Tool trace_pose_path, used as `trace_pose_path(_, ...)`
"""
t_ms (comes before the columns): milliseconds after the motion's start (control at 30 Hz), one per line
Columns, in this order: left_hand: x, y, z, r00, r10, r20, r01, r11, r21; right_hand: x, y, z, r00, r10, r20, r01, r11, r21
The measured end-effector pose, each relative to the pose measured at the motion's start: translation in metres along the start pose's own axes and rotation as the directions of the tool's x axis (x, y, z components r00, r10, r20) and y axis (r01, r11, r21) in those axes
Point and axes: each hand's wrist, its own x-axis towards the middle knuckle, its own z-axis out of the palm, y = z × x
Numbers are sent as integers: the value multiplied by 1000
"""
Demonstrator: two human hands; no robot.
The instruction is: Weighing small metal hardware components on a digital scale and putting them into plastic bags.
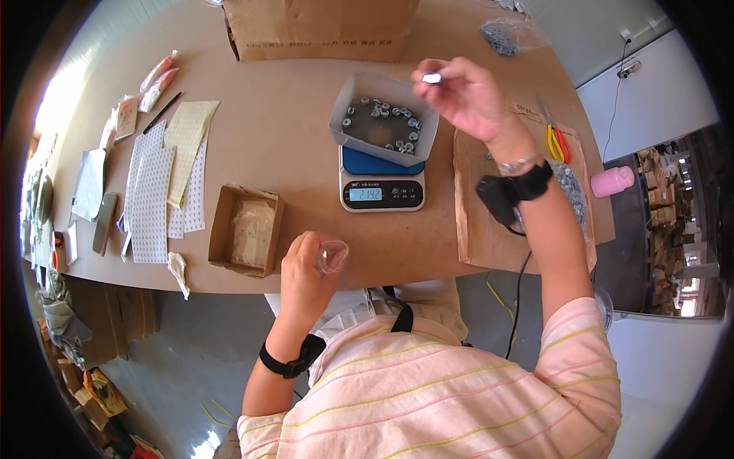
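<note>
My left hand (306, 268) is closed round a small clear plastic bag (333, 257) near the table's front edge; its mouth looks rounded and open. Raised over the far right corner of a grey plastic tray, my right hand (466, 96) pinches a small shiny metal part (432, 78). The tray (344, 131) sits on a digital scale (382, 205) with a blue platform and a lit display. Inside it, small round metal parts (380, 109) lie scattered. Left of the scale stands an open cardboard box (220, 229), with something pale and clear at its bottom.
A large carton (317, 30) stands at the back. Sticker sheets (149, 199), a phone (105, 223) and a pen (162, 113) lie left. On the right are brown paper (478, 222), a bag of metal parts (569, 191), scissors (558, 141) and a pink bottle (612, 181).
</note>
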Motion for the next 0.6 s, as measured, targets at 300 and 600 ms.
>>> trace_pose_path(300, 7, -20, 12, 996, -72, -61, 72, 997, 0, -140, 14, -26, 827, -45, -561, -112, 963, -243)
trace_pose_path(600, 13, -14, 14, 999, -48, -15, 48, 998, 29, -230, 52, -80, 665, -116, -737, -703, 235, -671)
